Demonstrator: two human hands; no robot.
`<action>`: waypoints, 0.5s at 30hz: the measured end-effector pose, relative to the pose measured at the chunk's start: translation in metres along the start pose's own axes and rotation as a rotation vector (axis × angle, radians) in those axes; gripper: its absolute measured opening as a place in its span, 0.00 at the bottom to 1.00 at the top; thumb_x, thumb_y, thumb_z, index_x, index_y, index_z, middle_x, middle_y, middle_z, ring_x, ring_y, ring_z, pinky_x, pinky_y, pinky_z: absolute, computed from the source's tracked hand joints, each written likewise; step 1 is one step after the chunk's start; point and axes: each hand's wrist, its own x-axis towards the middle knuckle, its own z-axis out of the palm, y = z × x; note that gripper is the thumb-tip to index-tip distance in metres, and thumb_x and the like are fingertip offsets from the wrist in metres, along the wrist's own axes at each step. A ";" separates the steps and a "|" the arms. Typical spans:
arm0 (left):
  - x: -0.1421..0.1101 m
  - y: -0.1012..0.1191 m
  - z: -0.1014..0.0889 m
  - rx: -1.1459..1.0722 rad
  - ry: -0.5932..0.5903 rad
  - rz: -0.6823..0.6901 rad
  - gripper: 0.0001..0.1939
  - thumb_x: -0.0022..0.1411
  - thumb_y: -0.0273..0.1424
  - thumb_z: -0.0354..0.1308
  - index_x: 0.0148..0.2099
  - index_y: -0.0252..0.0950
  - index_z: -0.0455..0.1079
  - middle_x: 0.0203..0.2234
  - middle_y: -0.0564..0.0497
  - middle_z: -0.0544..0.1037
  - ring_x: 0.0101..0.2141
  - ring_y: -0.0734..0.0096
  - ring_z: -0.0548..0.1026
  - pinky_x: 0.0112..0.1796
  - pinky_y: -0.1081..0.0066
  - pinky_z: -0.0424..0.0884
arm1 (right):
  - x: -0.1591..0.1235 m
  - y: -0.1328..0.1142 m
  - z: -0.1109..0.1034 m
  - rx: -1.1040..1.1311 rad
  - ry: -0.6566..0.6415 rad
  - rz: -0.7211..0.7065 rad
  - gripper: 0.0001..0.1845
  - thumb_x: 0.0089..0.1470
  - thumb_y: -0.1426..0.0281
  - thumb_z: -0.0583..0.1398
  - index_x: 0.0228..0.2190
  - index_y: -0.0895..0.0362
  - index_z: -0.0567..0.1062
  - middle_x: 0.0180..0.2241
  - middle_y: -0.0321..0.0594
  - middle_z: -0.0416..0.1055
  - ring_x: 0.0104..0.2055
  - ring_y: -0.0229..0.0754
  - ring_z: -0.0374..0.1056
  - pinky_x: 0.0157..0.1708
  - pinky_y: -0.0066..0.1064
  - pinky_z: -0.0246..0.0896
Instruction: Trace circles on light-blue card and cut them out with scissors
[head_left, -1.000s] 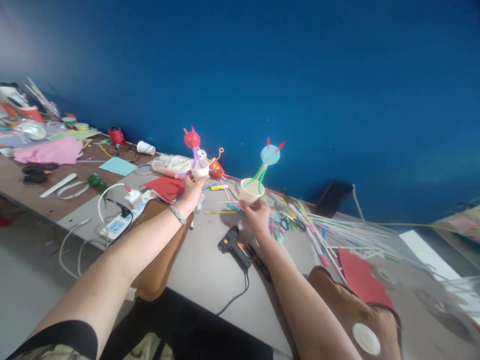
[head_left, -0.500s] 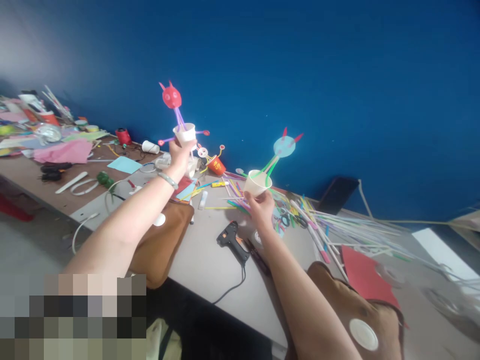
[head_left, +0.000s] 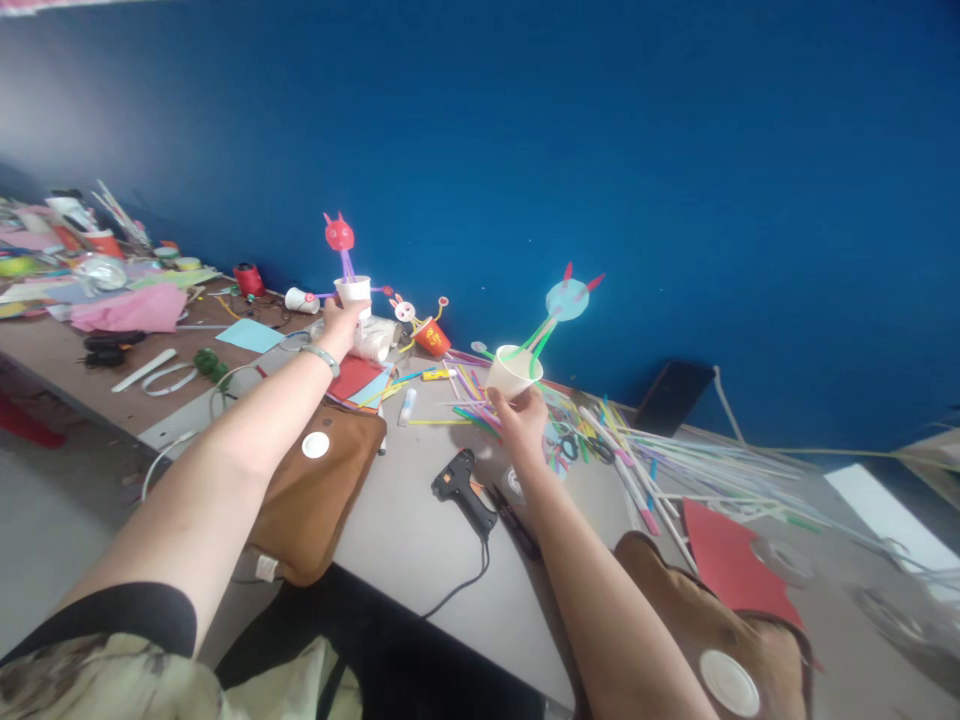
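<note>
My left hand [head_left: 343,325] is closed around a white paper cup [head_left: 352,291] held toward the wall, above the far side of the table. Purple stems rise from that cup to a red animal head [head_left: 340,235] with pointed ears, and purple arms with red ends stick out sideways. In my right hand [head_left: 523,418] is another white paper cup [head_left: 514,372], raised over the straws. Green stems lead from it to a pale blue round head [head_left: 568,299] with red pointed ears. A red cup figure with a white rabbit head [head_left: 431,336] stands between the two.
A black glue gun [head_left: 466,490] lies on the table, its cord over the front edge. Loose straws and sticks [head_left: 705,460] spread at right. Brown cushions [head_left: 322,490], red paper [head_left: 739,555], a glue stick [head_left: 407,407] and scissors [head_left: 600,450] lie around. Pink sheets [head_left: 131,305] are heaped at left.
My left hand has moved lower and slightly left with its cup figure, toward the far side of the table. My right hand and its cup stay nearly where they were.
</note>
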 end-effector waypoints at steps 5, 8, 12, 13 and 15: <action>-0.004 0.006 0.003 0.065 -0.034 0.061 0.30 0.45 0.27 0.71 0.51 0.35 0.65 0.46 0.42 0.77 0.47 0.56 0.77 0.49 0.60 0.73 | 0.001 0.001 -0.001 -0.028 0.007 0.001 0.24 0.42 0.56 0.68 0.37 0.60 0.75 0.33 0.48 0.79 0.33 0.50 0.74 0.32 0.38 0.68; -0.008 0.004 0.002 0.131 -0.040 0.113 0.30 0.44 0.28 0.72 0.49 0.35 0.65 0.46 0.42 0.77 0.47 0.54 0.77 0.50 0.57 0.72 | 0.003 0.002 -0.001 -0.025 0.000 -0.008 0.23 0.42 0.56 0.68 0.36 0.60 0.76 0.32 0.47 0.79 0.33 0.50 0.74 0.32 0.37 0.67; -0.011 0.002 0.001 0.171 -0.045 0.147 0.29 0.43 0.29 0.72 0.47 0.36 0.65 0.46 0.42 0.77 0.47 0.53 0.77 0.50 0.57 0.72 | 0.004 0.005 -0.001 -0.030 -0.005 -0.023 0.22 0.43 0.56 0.67 0.35 0.60 0.76 0.32 0.48 0.79 0.32 0.49 0.73 0.30 0.36 0.67; -0.012 0.002 0.001 0.176 -0.045 0.141 0.28 0.43 0.29 0.72 0.47 0.36 0.65 0.45 0.42 0.77 0.46 0.53 0.77 0.50 0.57 0.72 | 0.004 0.005 0.000 -0.028 -0.008 -0.023 0.22 0.43 0.56 0.67 0.35 0.60 0.76 0.33 0.49 0.80 0.32 0.49 0.74 0.30 0.36 0.67; -0.015 0.004 0.000 0.192 -0.044 0.131 0.28 0.44 0.30 0.72 0.46 0.36 0.65 0.45 0.43 0.77 0.46 0.53 0.77 0.50 0.57 0.72 | 0.004 0.006 0.001 -0.026 -0.009 -0.012 0.23 0.43 0.56 0.67 0.36 0.60 0.76 0.35 0.50 0.80 0.33 0.49 0.74 0.30 0.36 0.67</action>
